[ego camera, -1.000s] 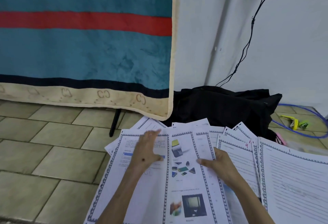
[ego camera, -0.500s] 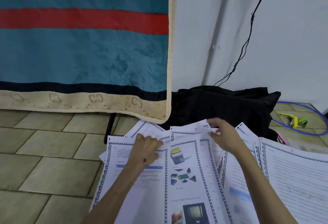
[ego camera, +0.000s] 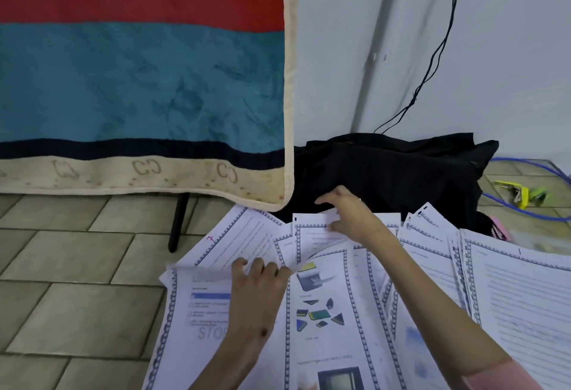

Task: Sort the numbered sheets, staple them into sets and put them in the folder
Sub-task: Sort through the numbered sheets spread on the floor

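Two bare hands work over a fan of bordered sheets [ego camera: 327, 312] spread on the tiled floor [ego camera: 71, 266] across the lower centre and lower right of the frame. Left hand [ego camera: 259, 284], lower centre: fingers curled at the top edge of a sheet with a blue bar and grey "STO…" lettering [ego camera: 197, 303], knuckles up; it appears to grip that edge, which lifts and curls slightly (blurred, so the exact pinch is hard to read). Right hand [ego camera: 346, 213], just above centre: reaches forward over the pile, thumb and fingers pinching the top edge of a text sheet [ego camera: 312, 235] at the far side of the fan, against the black cloth bag [ego camera: 401, 173]. Hands well apart, right one farther up the frame. Between them lies a picture sheet [ego camera: 321, 306] showing a printer and small coloured objects. A sheet marked with a red "7" [ego camera: 234, 235] pokes out at the fan's left; lined sheets [ego camera: 525, 297] fill the lower right. Upper left: a teal blanket with a red stripe and cream border [ego camera: 139, 80]. White wall [ego camera: 401, 34] upper right, with a black cable [ego camera: 438, 46] hanging down it. Far right, a blue cable [ego camera: 525, 213] and a yellow-green object [ego camera: 522, 195] on the floor. A pink sleeve [ego camera: 500, 377] shows at the bottom right corner.
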The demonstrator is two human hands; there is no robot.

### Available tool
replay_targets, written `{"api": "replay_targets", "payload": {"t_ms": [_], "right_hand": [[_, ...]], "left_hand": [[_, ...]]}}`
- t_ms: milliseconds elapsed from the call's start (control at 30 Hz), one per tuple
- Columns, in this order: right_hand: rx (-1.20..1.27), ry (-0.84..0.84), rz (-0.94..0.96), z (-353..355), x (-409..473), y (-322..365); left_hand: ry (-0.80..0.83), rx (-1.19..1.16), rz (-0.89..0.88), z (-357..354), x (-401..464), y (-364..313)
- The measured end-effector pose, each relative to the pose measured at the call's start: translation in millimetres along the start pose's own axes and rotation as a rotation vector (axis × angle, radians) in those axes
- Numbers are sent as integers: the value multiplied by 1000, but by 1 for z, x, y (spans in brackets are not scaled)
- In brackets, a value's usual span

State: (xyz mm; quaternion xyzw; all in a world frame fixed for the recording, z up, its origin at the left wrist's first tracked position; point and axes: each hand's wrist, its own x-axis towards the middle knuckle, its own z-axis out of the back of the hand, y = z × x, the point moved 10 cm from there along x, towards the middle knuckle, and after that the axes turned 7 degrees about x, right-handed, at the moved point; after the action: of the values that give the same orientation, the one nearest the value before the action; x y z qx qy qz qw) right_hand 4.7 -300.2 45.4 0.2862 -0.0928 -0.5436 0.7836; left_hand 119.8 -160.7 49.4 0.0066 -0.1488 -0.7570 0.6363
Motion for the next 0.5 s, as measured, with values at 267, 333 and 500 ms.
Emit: {"api": "replay_targets", "payload": {"t_ms": [267, 333, 500], "right_hand": [[119, 154, 99, 5, -87, 19], [140, 210, 48, -5, -95, 12], [182, 153, -46, 5, -56, 3]], "left_hand": [[17, -76, 23, 8, 20, 12], [30, -101, -50, 6, 21, 5], [16, -149, -134, 5, 18, -12]]}}
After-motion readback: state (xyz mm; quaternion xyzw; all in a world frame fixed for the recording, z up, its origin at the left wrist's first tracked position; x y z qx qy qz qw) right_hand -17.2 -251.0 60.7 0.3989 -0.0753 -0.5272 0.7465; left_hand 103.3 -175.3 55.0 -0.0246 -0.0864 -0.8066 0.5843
